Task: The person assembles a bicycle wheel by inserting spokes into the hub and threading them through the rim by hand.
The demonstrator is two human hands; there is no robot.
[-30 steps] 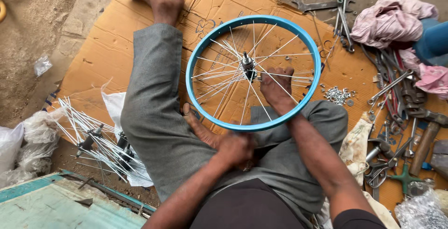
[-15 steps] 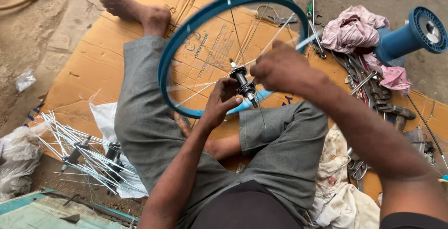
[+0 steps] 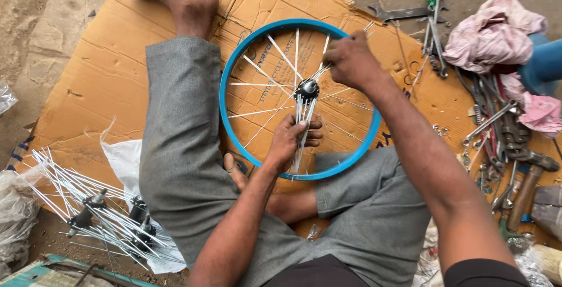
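Note:
A blue bicycle wheel rim (image 3: 234,64) lies flat over my lap and a sheet of cardboard (image 3: 105,76). At its middle sits a black hub (image 3: 307,90) with silver spokes (image 3: 257,67) fanning out. My left hand (image 3: 294,138) is closed on a bundle of loose spokes hanging from the hub toward me. My right hand (image 3: 349,60) pinches a few spokes near the rim's far right side. I sit cross-legged in grey trousers, with one bare foot (image 3: 193,3) stretched out past the rim.
More hubs with loose spokes (image 3: 99,211) lie on a white sack at the lower left. Wrenches, a hammer and other tools (image 3: 509,135) crowd the right side, with pink rags (image 3: 497,32) and a blue cylinder (image 3: 547,62) behind. Dirt ground surrounds the cardboard.
The rim was tilted up half a second ago and now lies flat. My left hand dropped from the hub to the hanging spokes, and my right hand moved to spokes near the rim.

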